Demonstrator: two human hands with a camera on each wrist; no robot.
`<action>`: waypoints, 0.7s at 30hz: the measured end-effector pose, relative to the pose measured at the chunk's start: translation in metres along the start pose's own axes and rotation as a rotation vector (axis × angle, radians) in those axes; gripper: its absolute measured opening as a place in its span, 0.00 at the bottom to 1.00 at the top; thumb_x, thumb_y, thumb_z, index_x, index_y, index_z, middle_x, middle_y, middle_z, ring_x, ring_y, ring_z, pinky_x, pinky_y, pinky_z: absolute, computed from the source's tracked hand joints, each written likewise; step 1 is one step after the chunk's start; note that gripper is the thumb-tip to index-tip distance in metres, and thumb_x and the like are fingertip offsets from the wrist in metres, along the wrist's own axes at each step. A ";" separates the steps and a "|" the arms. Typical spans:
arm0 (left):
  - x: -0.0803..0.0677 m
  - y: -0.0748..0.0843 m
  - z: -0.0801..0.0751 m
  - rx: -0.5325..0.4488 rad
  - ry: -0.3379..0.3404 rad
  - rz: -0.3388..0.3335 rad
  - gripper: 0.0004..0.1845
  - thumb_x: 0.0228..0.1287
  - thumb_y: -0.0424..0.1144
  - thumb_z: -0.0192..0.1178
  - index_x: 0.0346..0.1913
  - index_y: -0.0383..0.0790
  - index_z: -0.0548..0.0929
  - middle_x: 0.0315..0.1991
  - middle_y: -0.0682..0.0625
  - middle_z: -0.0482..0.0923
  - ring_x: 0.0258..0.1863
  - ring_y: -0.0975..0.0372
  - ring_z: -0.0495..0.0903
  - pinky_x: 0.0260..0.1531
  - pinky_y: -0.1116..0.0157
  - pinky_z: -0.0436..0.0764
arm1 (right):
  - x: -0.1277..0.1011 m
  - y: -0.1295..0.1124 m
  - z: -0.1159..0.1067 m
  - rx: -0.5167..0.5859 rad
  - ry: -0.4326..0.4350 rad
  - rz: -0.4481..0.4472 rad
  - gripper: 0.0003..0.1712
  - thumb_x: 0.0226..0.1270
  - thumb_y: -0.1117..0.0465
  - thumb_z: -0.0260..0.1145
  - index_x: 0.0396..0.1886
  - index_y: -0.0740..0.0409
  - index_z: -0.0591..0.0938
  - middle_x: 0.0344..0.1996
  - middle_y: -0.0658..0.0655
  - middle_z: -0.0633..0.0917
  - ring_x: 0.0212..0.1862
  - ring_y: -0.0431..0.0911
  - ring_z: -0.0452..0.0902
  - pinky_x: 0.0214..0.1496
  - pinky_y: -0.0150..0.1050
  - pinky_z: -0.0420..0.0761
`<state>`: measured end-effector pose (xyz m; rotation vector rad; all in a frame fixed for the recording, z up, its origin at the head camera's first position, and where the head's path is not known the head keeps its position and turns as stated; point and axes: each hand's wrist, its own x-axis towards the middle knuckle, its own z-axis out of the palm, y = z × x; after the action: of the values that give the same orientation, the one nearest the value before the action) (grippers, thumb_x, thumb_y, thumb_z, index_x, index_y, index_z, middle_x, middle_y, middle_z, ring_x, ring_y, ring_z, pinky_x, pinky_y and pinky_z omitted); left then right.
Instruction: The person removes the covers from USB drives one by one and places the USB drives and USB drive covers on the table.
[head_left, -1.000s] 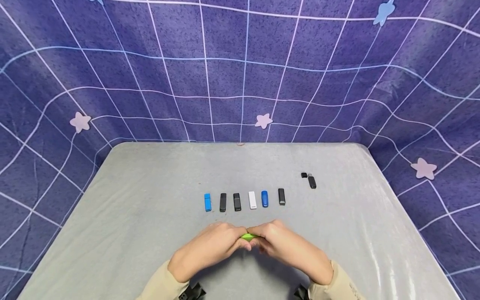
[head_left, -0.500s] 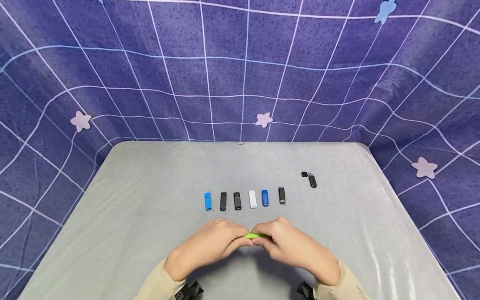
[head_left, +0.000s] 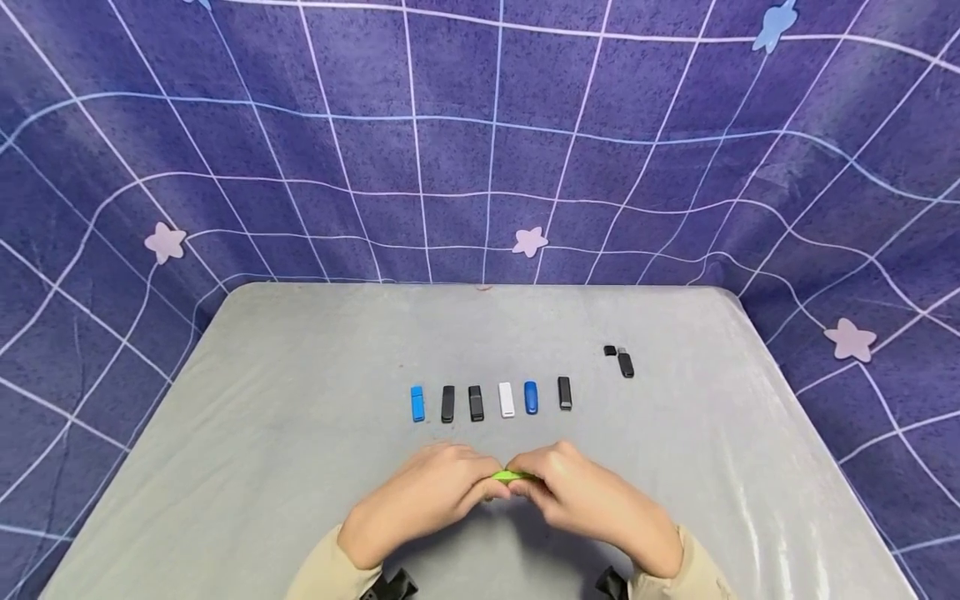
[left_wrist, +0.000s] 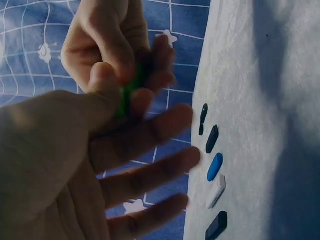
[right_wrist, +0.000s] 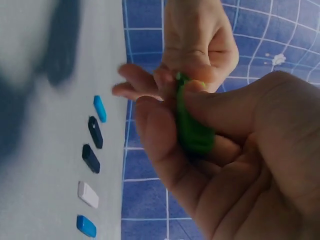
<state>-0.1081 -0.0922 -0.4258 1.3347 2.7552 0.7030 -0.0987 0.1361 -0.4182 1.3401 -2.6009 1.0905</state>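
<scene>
Left hand (head_left: 442,481) and right hand (head_left: 576,490) both pinch the green piece (right_wrist: 194,134) between them, above the desk (head_left: 285,392), nearer the person than the white stick (head_left: 507,400). Since a second ago they have edged slightly rightward, neither letting go; the work seems unfinished.

one bright green object (head_left: 510,477), mostly hidden, pinched by left hand (head_left: 435,490) and right hand (head_left: 581,492) over grey-covered table (head_left: 300,358). beyond the hands, a row of six, left to right: light blue usb stick (head_left: 417,404); black usb stick (head_left: 447,404); second black usb stick (head_left: 476,403); white usb stick (head_left: 507,400); royal blue usb stick (head_left: 531,397); third black usb stick (head_left: 565,393). farther back, right: uncapped black usb stick (head_left: 626,364), black cap (head_left: 610,351) beside its plug. backdrop: purple grid-patterned fabric (head_left: 450,75).
</scene>
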 end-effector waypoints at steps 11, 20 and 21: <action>-0.003 -0.001 0.007 -0.075 -0.120 -0.124 0.20 0.67 0.58 0.62 0.23 0.54 0.71 0.19 0.66 0.60 0.20 0.74 0.60 0.23 0.75 0.64 | 0.006 -0.004 0.012 -0.146 -0.125 0.077 0.11 0.65 0.74 0.67 0.30 0.54 0.84 0.25 0.44 0.83 0.29 0.29 0.70 0.33 0.19 0.74; -0.003 -0.003 0.015 0.040 -0.078 -0.109 0.20 0.72 0.56 0.58 0.24 0.52 0.69 0.19 0.64 0.60 0.18 0.70 0.61 0.20 0.72 0.64 | 0.009 -0.007 0.023 -0.260 -0.072 0.095 0.13 0.58 0.75 0.69 0.27 0.54 0.78 0.23 0.45 0.80 0.27 0.32 0.69 0.31 0.23 0.74; -0.003 -0.003 0.014 0.027 -0.083 -0.114 0.20 0.73 0.56 0.56 0.25 0.52 0.69 0.19 0.64 0.61 0.18 0.70 0.62 0.21 0.71 0.64 | 0.009 -0.006 0.022 -0.243 -0.063 0.099 0.12 0.59 0.74 0.69 0.26 0.54 0.78 0.22 0.45 0.78 0.27 0.32 0.68 0.30 0.23 0.74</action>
<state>-0.1056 -0.0907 -0.4406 1.1714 2.7577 0.5921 -0.0937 0.1138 -0.4285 1.2229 -2.7620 0.7205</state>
